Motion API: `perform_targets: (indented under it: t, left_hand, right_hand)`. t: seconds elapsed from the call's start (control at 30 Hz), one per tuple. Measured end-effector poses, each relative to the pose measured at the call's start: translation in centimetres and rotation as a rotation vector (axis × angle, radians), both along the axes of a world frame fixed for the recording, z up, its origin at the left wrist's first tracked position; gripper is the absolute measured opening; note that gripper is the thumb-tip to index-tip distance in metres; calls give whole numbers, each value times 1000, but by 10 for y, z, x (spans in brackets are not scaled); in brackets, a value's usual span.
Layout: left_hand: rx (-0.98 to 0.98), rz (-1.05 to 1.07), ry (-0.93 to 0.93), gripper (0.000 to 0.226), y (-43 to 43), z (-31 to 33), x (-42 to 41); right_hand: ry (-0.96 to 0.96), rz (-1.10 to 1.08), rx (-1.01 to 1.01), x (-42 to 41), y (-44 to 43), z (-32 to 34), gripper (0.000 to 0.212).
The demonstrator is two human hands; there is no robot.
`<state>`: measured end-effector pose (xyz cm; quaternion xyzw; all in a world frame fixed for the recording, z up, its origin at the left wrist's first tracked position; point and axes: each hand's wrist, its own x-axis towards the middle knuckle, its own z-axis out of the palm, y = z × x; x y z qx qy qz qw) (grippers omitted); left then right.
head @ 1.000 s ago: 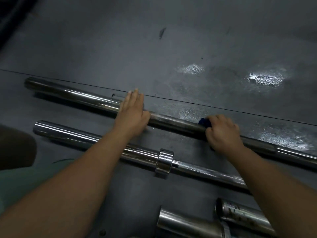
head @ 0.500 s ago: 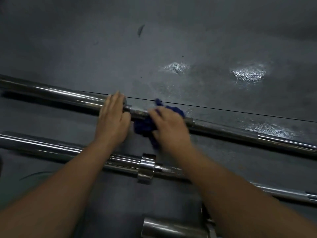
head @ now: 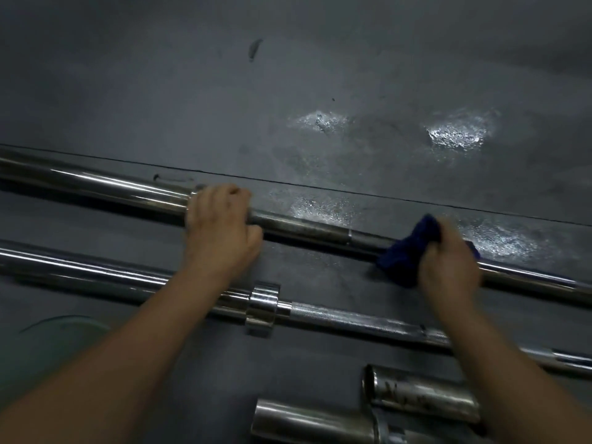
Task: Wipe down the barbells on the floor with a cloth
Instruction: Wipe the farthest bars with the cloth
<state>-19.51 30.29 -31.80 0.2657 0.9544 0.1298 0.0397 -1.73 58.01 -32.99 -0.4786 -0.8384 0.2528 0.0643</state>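
Head view is showing the far barbell lying on the dark rubber floor, running from the left edge down toward the right edge, and it is this bar that is being wiped. The blue cloth is bunched around the thin shaft, and the right hand is gripping it, fingers curled over the bar with the cloth between palm and steel. The left hand is resting on the same bar where the thick sleeve meets the shaft, fingers curled over the top and holding it down. To do this step well, I judge the left hand should be pinning the bar so it is not rolling, while the right hand is wrapping the cloth fully round the shaft and pulling in long strokes, twisting a little so the underside is getting cleaned too. The knurled stretches are likely snagging fibres, so firm, even pressure is helping more than speed. Just nearer the person, a second barbell with a shiny collar is lying parallel and is waiting for its turn. At the bottom edge two more sleeve ends are showing, one looking scuffed. Bright wet-looking patches are glinting on the floor beyond the bars.
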Motion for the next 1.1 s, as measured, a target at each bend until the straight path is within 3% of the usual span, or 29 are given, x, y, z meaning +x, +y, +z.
perform_targets:
  t: [0.03,0.1,0.17,0.23,0.33,0.43,0.5,0.6,0.7,0.87,0.93,1.0,1.1]
  left_hand:
    - [-26,-102,-53,58,12,-4,6]
    - [-99,-234,-104,60,27,-13,17]
    - [-121,-237,-107,60,27,-15,20]
    - [-107,-228,-104,57,25,-11,20]
    - [-69,-161,-63,42,27,-6,27]
    - [-92,-92,-25,33,37,-8,34]
    - [-93,-172,-106,38,51,-12,45]
    - [-121,-364,-156,47,61,-17,63]
    - [-120,-414,-222,50,53,-14,57]
    - [-172,-399,-213,52,61,-12,60]
    - [-161,-422,-230,54,74,-11,73]
    - [-134,-503,-215,61,83,-12,89]
    - [-132,-543,-175,66,83,-13,100]
  right_hand:
    - [32,-3,-31,-15,-20,0,48]
    - [70,293,54,-43,-66,-1,42]
    - [53,548,136,-51,-91,2,36]
    - [31,633,155,-36,-75,6,33]
    - [-111,428,239,16,-16,3,24]
    - [-116,109,195,40,0,4,27]
    - [-125,114,196,24,-32,2,35]
    - [-143,421,234,5,-70,0,41]
    - [-125,559,201,30,-29,-2,33]
    - [-362,75,282,76,38,10,39]
    - [-330,177,261,46,0,6,31]
    - [-175,390,155,19,-43,9,25]
    - [-79,610,49,29,-28,8,26]
